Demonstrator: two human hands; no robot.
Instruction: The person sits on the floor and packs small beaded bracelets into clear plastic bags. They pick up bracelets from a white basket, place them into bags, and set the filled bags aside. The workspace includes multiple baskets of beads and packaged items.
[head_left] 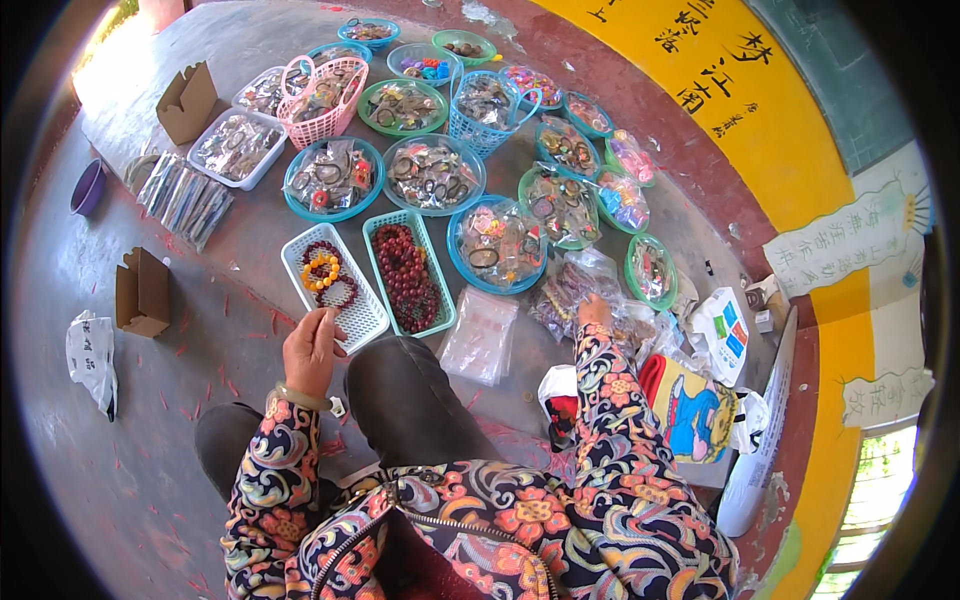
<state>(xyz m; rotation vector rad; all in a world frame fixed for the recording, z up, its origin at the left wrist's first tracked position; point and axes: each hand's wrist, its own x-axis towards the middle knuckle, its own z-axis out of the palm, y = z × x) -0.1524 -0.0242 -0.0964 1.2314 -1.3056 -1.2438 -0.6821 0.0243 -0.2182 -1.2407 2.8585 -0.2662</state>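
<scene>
My left hand is above the near edge of a white basket, its thumb and fingers pinched together. Whatever is in that pinch is too small to make out. Inside the basket are a yellow bead bracelet and dark red bead bracelets. To its right, a pale green basket holds a heap of dark red bead bracelets. My right hand reaches into a pile of clear plastic bags with strung beads, its fingers closed on the plastic. Flat clear bags lie between my hands.
Round trays of bagged trinkets, such as a blue one, spread beyond the baskets, with a pink handled basket and a blue handled basket. Small cardboard boxes stand left. A colourful bag and white roll lie right.
</scene>
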